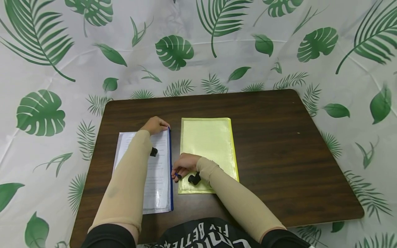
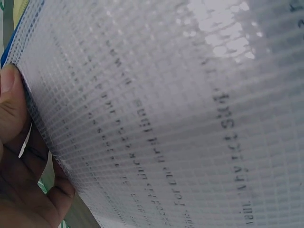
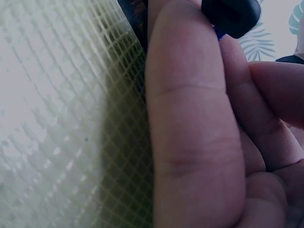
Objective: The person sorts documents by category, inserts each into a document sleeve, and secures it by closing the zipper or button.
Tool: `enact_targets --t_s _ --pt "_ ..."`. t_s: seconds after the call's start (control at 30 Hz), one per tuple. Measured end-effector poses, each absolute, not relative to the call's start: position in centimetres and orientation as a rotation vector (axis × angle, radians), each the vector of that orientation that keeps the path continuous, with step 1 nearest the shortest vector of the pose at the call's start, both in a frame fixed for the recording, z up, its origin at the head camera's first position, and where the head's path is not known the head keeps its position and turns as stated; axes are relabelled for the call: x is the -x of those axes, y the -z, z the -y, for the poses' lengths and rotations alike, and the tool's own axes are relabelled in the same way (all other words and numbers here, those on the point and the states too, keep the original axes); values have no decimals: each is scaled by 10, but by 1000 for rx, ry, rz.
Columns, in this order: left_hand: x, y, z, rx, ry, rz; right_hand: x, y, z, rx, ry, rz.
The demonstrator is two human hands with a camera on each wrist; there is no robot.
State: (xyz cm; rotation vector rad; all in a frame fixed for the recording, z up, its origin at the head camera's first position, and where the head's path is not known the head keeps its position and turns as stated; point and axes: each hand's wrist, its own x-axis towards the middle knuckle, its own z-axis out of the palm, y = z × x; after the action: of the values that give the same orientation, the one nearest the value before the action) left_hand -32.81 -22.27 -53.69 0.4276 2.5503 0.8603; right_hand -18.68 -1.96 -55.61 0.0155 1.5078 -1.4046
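A clear mesh pouch (image 1: 158, 186) with a blue zip edge (image 1: 171, 165) lies on the left, printed paper showing inside. My left hand (image 1: 156, 124) pinches its top right corner, thumb (image 2: 8, 90) on the near face and fingers behind the edge. My right hand (image 1: 186, 163) is beside the lower half of the blue edge, over the left side of a yellow mesh pouch (image 1: 206, 137). Its curled fingers hold a small black pull tab (image 3: 232, 16) with a bit of blue at it. Where the tab joins the pouch is hidden.
Both pouches lie side by side on a dark wood-grain table (image 1: 279, 155) with rounded corners. Behind it hangs a white cloth (image 1: 136, 69) with green leaf prints. Black wrist cameras (image 1: 194, 178) sit under the wrists, close over the pouches.
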Motion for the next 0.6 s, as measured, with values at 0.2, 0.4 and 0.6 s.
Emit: enact_targets --t_s 0.2,0.4,0.6 --pt "330 538 224 -404 -860 -2541 186 555 20 -7 1401 -1520" --pt "330 540 226 -384 -875 -2533 185 556 20 -1 1398 -1525" --pt "329 539 226 -396 -882 -2536 182 555 21 14 1388 -1543"
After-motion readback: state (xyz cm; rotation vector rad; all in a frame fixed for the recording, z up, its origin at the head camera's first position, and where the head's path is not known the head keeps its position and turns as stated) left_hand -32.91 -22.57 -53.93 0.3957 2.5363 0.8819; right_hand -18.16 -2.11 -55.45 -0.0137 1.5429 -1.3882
